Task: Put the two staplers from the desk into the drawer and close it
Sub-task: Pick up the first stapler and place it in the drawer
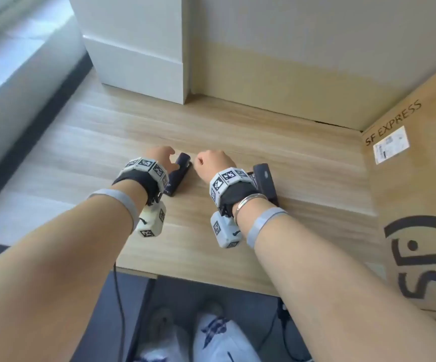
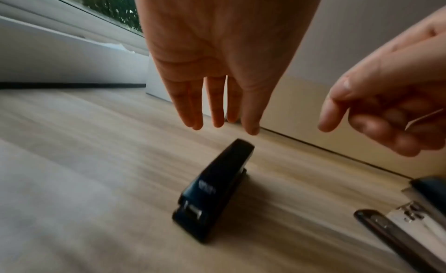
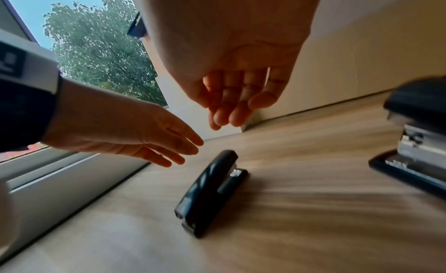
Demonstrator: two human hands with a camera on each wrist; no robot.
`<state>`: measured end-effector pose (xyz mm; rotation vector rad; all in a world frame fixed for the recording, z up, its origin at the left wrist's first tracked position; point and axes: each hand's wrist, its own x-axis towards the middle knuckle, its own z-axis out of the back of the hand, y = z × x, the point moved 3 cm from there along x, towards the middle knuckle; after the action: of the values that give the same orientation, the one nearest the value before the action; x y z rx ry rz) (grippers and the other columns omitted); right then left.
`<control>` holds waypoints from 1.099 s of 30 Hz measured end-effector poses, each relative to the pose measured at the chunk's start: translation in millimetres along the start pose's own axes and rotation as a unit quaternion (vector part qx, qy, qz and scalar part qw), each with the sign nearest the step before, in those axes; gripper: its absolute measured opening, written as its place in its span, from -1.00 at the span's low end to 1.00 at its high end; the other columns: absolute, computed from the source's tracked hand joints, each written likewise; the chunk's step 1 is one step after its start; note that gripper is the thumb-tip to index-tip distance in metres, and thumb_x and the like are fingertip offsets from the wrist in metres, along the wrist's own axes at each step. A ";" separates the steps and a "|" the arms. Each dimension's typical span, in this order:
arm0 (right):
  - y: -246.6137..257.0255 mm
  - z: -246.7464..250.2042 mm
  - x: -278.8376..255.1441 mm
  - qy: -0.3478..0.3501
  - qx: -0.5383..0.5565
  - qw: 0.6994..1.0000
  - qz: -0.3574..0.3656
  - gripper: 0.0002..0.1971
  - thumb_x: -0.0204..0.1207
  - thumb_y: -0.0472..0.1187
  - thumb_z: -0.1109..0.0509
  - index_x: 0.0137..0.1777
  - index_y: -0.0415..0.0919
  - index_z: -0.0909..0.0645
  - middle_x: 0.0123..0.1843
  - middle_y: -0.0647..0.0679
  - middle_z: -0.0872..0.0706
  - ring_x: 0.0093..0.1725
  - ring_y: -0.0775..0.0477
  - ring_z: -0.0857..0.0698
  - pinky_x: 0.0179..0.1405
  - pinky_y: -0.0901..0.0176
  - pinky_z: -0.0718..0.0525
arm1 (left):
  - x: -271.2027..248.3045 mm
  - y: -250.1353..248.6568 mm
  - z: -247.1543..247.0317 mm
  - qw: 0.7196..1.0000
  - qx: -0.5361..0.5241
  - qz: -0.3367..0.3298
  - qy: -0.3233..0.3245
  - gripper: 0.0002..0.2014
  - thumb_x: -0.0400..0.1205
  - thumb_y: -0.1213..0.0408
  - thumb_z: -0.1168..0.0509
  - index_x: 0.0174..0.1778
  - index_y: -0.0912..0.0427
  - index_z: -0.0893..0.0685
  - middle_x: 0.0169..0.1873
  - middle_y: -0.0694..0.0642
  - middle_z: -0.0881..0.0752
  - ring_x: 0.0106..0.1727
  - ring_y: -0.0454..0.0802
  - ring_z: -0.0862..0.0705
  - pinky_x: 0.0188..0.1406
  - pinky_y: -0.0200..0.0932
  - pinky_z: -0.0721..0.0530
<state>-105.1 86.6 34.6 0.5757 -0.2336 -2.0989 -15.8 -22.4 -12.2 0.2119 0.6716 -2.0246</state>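
Observation:
A small black stapler (image 1: 179, 176) lies on the wooden desk (image 1: 303, 163), between my two hands. My left hand (image 1: 170, 159) hovers just above it, fingers straight and apart from it, as the left wrist view shows the hand (image 2: 224, 124) over the stapler (image 2: 214, 191). My right hand (image 1: 207, 160) hangs beside it with loosely curled fingers (image 3: 229, 116) and holds nothing. A larger black and metal stapler (image 1: 265, 184) stands to the right, partly hidden by my right wrist. It also shows at the edge of both wrist views (image 3: 419, 143) (image 2: 410, 219). No drawer is in view.
A white cabinet (image 1: 133, 48) stands at the back left of the desk. A large cardboard box (image 1: 407, 192) marked SF EXPRESS walls off the right side. The desk's front edge (image 1: 185, 279) is near me, with cables and bags below. A window sill runs along the left.

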 end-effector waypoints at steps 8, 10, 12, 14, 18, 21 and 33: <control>-30.6 -40.0 14.4 0.042 0.007 0.998 -0.035 -0.72 0.64 -0.20 -0.10 -0.30 -0.14 -0.49 -0.28 -0.12 -0.54 -0.25 -0.21 -0.50 -0.44 0.23 -0.33 | 18.1 12.2 -51.5 0.996 0.047 0.062 0.042 -0.49 0.46 0.10 -0.45 0.21 0.33 -0.53 0.14 0.34 -0.69 0.16 0.29 -0.67 -0.02 0.01 -0.57; -37.5 -44.5 18.1 0.049 0.012 0.998 -0.035 -0.73 0.64 -0.20 -0.10 -0.18 -0.17 -0.60 -0.22 -0.13 -0.57 -0.24 -0.22 -0.52 -0.34 0.19 -0.39 | 21.1 13.7 -57.6 0.996 0.049 0.074 0.027 -0.48 0.45 0.14 -0.45 0.24 0.34 -0.52 0.18 0.35 -0.63 0.17 0.32 -0.65 0.05 0.06 -0.60; -42.9 -48.5 20.0 0.056 0.011 0.998 -0.035 -0.70 0.64 -0.21 -0.10 -0.06 -0.22 -0.69 -0.20 -0.14 -0.57 -0.23 -0.23 -0.52 -0.30 0.18 -0.40 | 22.4 12.3 -60.2 0.995 0.046 0.082 0.012 -0.50 0.45 0.21 -0.45 0.24 0.36 -0.52 0.19 0.36 -0.61 0.18 0.34 -0.65 0.08 0.07 -0.61; -47.0 -51.0 21.8 0.058 0.007 0.998 -0.032 -0.71 0.64 -0.21 -0.11 -0.08 -0.22 -0.68 -0.20 -0.14 -0.57 -0.23 -0.23 -0.52 -0.34 0.21 -0.39 | 23.4 11.2 -59.8 0.996 0.042 0.083 0.004 -0.55 0.45 0.27 -0.43 0.20 0.38 -0.54 0.16 0.38 -0.64 0.14 0.34 -0.67 0.02 0.05 -0.62; -51.3 -51.1 22.3 0.060 0.002 0.998 -0.029 -0.69 0.63 -0.22 -0.11 0.00 -0.24 -0.71 -0.18 -0.15 -0.57 -0.21 -0.23 -0.53 -0.26 0.17 -0.43 | 20.1 10.3 -53.8 0.996 0.039 0.083 0.016 -0.66 0.44 0.32 -0.41 0.10 0.38 -0.60 0.06 0.39 -0.72 -0.01 0.30 -0.69 -0.15 -0.04 -0.55; -50.8 -49.3 19.3 0.063 -0.007 0.998 -0.018 -0.69 0.63 -0.22 -0.11 0.01 -0.23 -0.71 -0.17 -0.16 -0.56 -0.21 -0.23 -0.53 -0.23 0.16 -0.44 | 11.3 9.7 -50.1 0.995 0.040 0.084 0.021 -0.62 0.45 0.30 -0.42 0.15 0.38 -0.60 0.08 0.38 -0.73 0.10 0.32 -0.71 -0.10 -0.02 -0.58; 2.5 -56.2 -13.5 0.077 -0.040 0.996 0.033 -0.69 0.64 -0.20 -0.10 -0.08 -0.26 -0.68 -0.17 -0.19 -0.60 -0.20 -0.24 -0.57 -0.24 0.15 -0.44 | -53.2 40.8 -12.1 0.996 0.016 0.092 -0.002 -0.58 0.45 0.26 -0.45 0.18 0.36 -0.60 0.10 0.36 -0.75 0.14 0.30 -0.71 -0.13 -0.07 -0.52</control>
<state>-69.7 99.3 -9.3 0.6704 -0.0799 -1.9789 45.2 7.9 -15.9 0.2797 0.5953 -1.8591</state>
